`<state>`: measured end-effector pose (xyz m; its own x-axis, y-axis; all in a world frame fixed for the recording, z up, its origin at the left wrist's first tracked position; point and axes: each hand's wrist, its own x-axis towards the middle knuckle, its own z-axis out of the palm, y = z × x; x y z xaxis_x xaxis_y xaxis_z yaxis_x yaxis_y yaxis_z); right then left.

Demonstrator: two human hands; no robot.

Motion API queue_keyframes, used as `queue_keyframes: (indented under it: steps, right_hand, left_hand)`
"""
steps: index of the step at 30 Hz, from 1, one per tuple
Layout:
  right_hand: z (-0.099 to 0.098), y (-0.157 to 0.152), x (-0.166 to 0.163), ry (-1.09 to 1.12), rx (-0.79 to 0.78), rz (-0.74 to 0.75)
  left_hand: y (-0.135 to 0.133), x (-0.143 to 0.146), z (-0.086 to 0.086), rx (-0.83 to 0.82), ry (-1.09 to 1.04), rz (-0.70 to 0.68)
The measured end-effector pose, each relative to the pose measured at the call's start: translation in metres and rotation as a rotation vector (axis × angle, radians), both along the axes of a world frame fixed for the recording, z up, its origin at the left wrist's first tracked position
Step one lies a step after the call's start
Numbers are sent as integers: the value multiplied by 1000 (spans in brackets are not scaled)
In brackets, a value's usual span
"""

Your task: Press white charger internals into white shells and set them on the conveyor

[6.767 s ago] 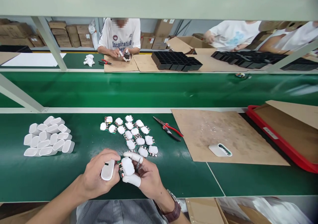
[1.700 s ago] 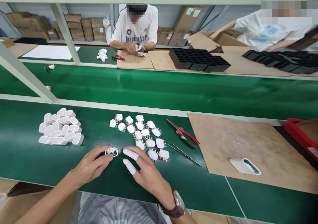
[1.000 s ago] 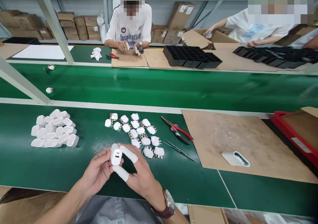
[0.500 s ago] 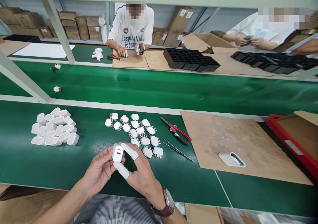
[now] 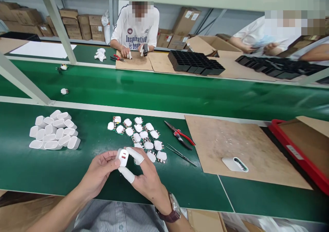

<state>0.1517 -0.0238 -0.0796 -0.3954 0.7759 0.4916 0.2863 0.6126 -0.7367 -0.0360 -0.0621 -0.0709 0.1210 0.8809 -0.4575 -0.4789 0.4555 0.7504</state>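
Between both my hands is a white USB charger (image 5: 123, 158), its face with two ports turned toward me. My left hand (image 5: 101, 170) grips it from the left, thumb on its lower edge. My right hand (image 5: 145, 177), with white finger cots on thumb and index finger, pinches it from the right. Just beyond lie several white-topped circuit boards (image 5: 148, 145). To their right are red-handled pliers (image 5: 180, 135) and metal tweezers (image 5: 181, 155). Several white housings (image 5: 52, 132) stand grouped at the left.
A white housing with a board inside (image 5: 235, 164) lies on a brown cardboard sheet (image 5: 213, 139) at the right. Beside it is a red tray (image 5: 295, 156). Across the green conveyor belt (image 5: 154, 91), co-workers sit near black trays (image 5: 195, 62).
My left thumb has come forward onto the charger's lower edge. The small boards on the belt have shifted right. The view has moved slightly.
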Motion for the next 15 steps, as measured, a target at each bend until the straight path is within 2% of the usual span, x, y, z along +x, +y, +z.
queue_keyframes:
  steps: [6, 15]
  right_hand:
    - [-2, -1, 1, 14, -4, 19]
    - [-3, 2, 3, 23, -28, -18]
  left_hand:
    - [2, 4, 3, 43, 104, 61]
    - [2, 10, 4, 16, 86, 56]
